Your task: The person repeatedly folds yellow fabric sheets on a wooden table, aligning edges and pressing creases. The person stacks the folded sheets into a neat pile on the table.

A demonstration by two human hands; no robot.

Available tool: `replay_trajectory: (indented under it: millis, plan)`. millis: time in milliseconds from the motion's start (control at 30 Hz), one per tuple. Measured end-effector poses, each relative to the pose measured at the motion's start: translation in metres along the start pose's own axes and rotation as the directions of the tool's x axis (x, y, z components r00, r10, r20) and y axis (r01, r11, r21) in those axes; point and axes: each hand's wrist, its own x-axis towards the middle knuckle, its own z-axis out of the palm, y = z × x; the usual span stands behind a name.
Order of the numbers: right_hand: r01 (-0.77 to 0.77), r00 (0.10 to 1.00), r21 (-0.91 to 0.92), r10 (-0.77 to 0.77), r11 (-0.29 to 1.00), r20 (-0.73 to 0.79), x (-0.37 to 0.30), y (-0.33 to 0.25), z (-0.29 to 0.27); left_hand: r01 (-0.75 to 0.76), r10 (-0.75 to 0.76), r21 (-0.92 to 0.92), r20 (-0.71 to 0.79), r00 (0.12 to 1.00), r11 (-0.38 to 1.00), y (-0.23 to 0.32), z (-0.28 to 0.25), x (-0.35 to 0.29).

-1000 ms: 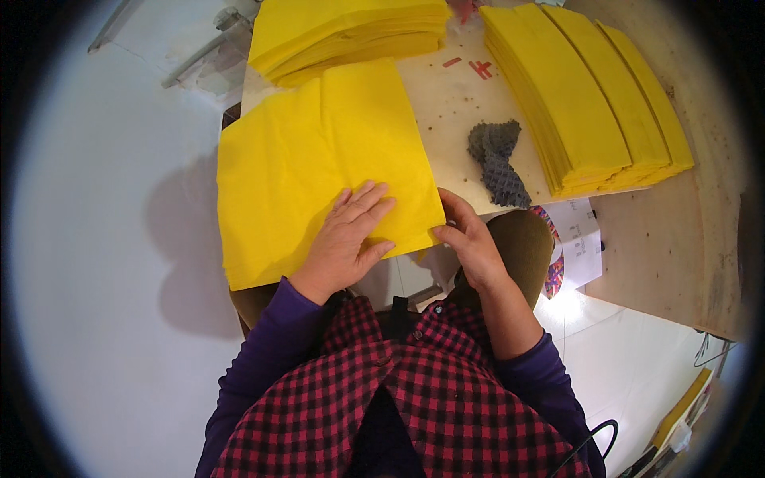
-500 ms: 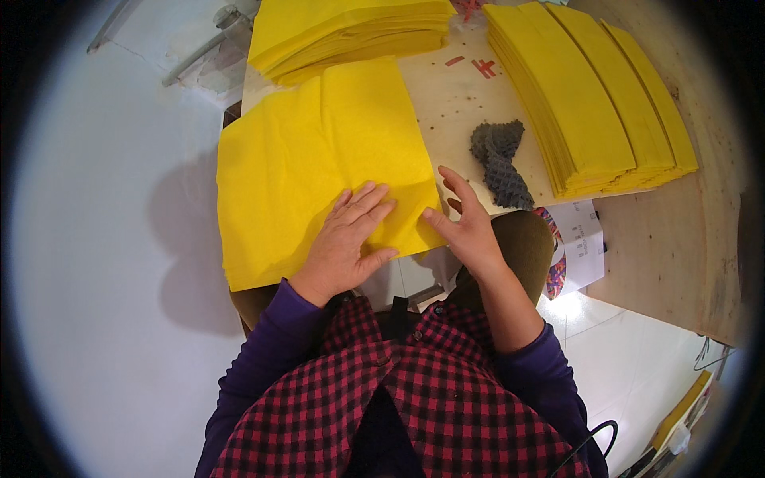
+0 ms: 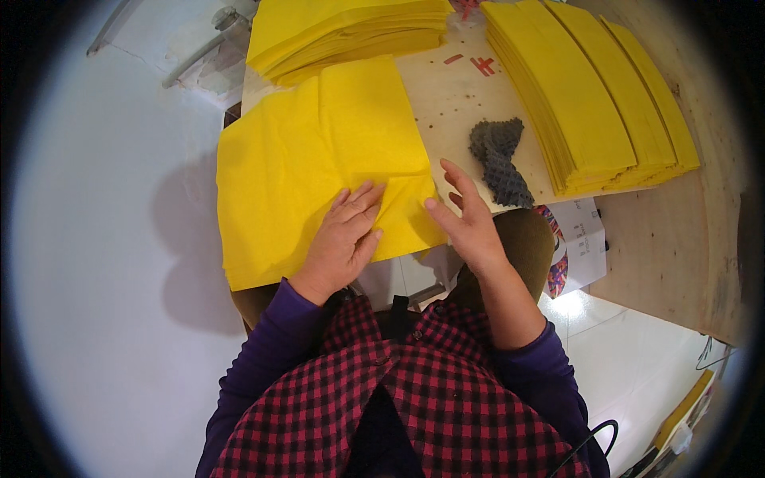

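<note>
A yellow fabric sheet [image 3: 287, 159], felt-like and lightly creased, lies at the near edge of the table in front of me. My left hand [image 3: 343, 231] rests on its near part, palm down with the fingers stretched out. A small raised wrinkle runs in the fabric from those fingertips toward the right edge. My right hand [image 3: 468, 219] is at the sheet's near right corner, thumb and fingers apart; the thumb tip is by the edge, and I cannot tell whether it touches. Whether more sheets lie underneath is hard to see.
A thick stack of yellow fabric [image 3: 343, 36] lies at the back left. Several tall yellow stacks [image 3: 570, 103] stand side by side on the right. A twisted dark grey waffle-textured cloth [image 3: 504, 163] lies on the wooden table [image 3: 454, 99], near red marks. A white printed box [image 3: 582, 247] is below.
A wrinkle has risen in the fabric beside my left fingertips, and the near right corner reaches farther right. My left thumb has drawn closer to its fingers; my right hand has barely moved.
</note>
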Motion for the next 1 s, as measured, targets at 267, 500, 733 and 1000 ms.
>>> replay_trajectory:
  millis: [267, 500, 733, 1000]
  plan:
    - [-0.060, 0.983, -0.115, 0.079, 0.992, 0.167, -0.019, 0.010, -0.018, -0.019, 0.018, -0.027, -0.040, 0.999, 0.999, -0.003, 0.003, -0.001]
    - [0.012, 0.994, -0.133, 0.003, 0.991, 0.112, -0.007, 0.011, -0.009, 0.001, -0.002, -0.032, -0.026, 1.000, 0.999, -0.001, 0.001, -0.001]
    - [0.067, 0.996, -0.186, -0.054, 0.980, 0.072, 0.004, -0.001, -0.001, -0.015, 0.016, -0.009, 0.065, 0.998, 1.000, 0.002, -0.006, 0.001]
    - [0.099, 0.993, -0.143, -0.087, 0.985, 0.083, 0.009, -0.018, 0.005, -0.026, 0.025, 0.028, 0.029, 0.999, 0.999, 0.004, -0.004, 0.001]
